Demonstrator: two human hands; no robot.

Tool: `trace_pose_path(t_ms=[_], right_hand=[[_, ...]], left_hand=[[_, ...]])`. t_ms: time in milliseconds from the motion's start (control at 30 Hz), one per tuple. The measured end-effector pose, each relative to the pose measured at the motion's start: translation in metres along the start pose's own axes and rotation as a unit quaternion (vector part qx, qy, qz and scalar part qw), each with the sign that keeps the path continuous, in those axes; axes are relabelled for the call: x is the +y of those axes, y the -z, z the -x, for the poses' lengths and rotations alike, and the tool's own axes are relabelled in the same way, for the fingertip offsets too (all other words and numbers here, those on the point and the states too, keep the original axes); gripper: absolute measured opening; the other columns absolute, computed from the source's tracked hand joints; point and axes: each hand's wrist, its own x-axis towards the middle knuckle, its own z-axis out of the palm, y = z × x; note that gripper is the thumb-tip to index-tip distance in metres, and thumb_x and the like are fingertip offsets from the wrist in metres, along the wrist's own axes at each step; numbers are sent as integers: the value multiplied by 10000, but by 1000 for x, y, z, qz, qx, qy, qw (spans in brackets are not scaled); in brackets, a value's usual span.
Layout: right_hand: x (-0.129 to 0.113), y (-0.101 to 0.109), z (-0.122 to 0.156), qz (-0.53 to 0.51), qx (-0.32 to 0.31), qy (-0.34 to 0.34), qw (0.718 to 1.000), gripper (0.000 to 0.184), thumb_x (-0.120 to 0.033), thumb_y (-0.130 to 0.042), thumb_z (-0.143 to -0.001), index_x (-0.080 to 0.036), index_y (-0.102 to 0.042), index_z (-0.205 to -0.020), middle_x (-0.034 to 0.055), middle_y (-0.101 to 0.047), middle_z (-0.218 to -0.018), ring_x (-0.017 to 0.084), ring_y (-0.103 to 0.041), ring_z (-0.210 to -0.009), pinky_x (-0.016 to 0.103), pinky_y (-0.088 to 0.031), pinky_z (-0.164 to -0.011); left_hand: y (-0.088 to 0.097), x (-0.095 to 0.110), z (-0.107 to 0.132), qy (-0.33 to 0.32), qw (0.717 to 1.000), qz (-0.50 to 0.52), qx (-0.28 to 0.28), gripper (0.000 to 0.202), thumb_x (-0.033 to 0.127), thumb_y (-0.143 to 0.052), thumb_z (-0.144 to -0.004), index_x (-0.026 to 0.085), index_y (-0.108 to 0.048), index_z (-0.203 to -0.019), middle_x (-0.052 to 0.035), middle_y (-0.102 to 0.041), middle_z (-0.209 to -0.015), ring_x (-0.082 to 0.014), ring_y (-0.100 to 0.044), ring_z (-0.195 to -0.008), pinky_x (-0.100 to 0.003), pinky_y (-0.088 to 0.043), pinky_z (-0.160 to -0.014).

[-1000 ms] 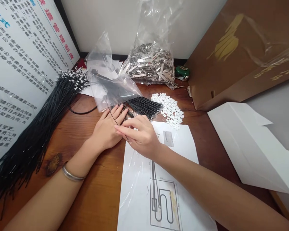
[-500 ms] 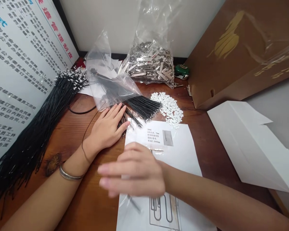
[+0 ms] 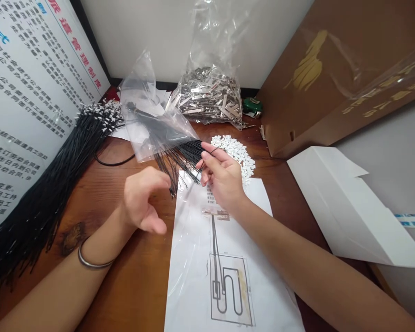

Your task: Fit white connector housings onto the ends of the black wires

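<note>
1. The left hand (image 3: 147, 200) is over the brown wooden table (image 3: 134, 286). Its fingers bend over and its thumb stands away from them, with a wide gap between. I see nothing in it.
2. The right hand (image 3: 226, 182) has its thumb and pointing finger pressed close together. They seem to pinch one thin black wire (image 3: 217, 148) – a bit of it pokes out past the fingertips, by the pile of small white plastic bits (image 3: 240, 157). The rest of that wire is too hard to make out.
3. Near the right hand lies a thick bunch of thin black wires (image 3: 188, 151), partly inside a clear, crinkly plastic bag (image 3: 136, 140). Some loose wires fan out below the bag, between the two hands.
4. Under the right hand is a white paper sheet with a grey line drawing (image 3: 190, 281).
5. The held wire should be very light and bendy, so it may swing or snag on others. It looks smooth, so it could roll in the fingers. A soft pinch close to the tip should be best – squeezing or tugging hard might kink it or hurt the end.
</note>
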Motion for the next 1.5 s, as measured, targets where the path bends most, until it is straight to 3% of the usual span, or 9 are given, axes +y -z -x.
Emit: trace_pose_path(t_ms=[100,367,767,833,933,1000,1100,1267,1500], right_hand=[[-1,-5,9,38,-65,-6,997,487,-405,-762,-768,-146,-648,-1164,-57,-666,-616,51,-460,-339,227,-353,-342],[6,-17,38,104,-194,-36,975,775,-304,-685,-840,-173,-374,-1537,-73,-624,-587,79,-461,-390,245,-388,-380],[12,-19,47,255,-123,130,950,804,-267,-711,-821,-197,-293,-1505,-75,-629,-656,84,-470,-416,248,-394,-426],[10,-20,54,304,-173,238,906,570,-347,-698,-858,-166,-471,-1349,-84,-592,-608,75,-460,-412,233,-375,-431],[3,-21,66,381,-375,380,755,211,-358,-583,-932,-163,-663,-931,-53,-588,-554,84,-486,-458,242,-309,-443],[-3,-24,73,421,-472,368,681,282,-328,-584,-907,-172,-638,-678,-37,-592,-532,92,-468,-467,273,-254,-442],[-12,-28,79,443,-550,293,645,223,-292,-594,-866,-175,-666,-691,-32,-682,-636,106,-517,-532,289,-270,-460],[-9,-32,86,450,-556,273,644,399,-280,-574,-930,-152,-597,-1307,13,-770,-1136,126,-665,-776,289,-335,-487],[14,-36,93,388,-468,414,677,289,-198,-520,-891,-160,-673,-1132,-20,-706,-681,118,-556,-500,282,-326,-423]], left_hand=[[1,10,-5,-53,992,-45,-101,507,594,-401,-990,184,-575,-747,-36,-588,-590,-137,-518,-512,-277,-377,-488],[-14,31,-13,346,933,97,-8,175,299,-618,-929,157,-663,-837,20,-601,-614,-74,-513,-455,-188,-412,-446],[-21,34,-18,529,814,226,80,224,345,-781,-760,148,-673,-763,33,-587,-590,-32,-382,-405,-157,-279,-359],[-21,32,-19,546,802,227,86,252,359,-795,-745,146,-663,-773,32,-595,-589,-28,-366,-391,-155,-263,-348],[-21,30,-20,556,790,242,87,276,379,-792,-754,142,-662,-809,24,-612,-591,-22,-340,-375,-150,-231,-341],[-21,28,-19,556,787,252,88,279,384,-785,-767,136,-670,-821,19,-621,-592,-15,-330,-373,-144,-217,-345],[-21,26,-18,557,784,258,90,278,379,-792,-766,131,-684,-829,18,-622,-587,-11,-331,-369,-143,-211,-348],[-21,26,-19,563,781,256,88,303,394,-807,-750,133,-683,-841,18,-625,-582,-16,-334,-360,-153,-218,-344],[-20,27,-19,558,788,254,62,292,392,-799,-767,150,-642,-815,30,-613,-562,-19,-334,-370,-151,-216,-358]])
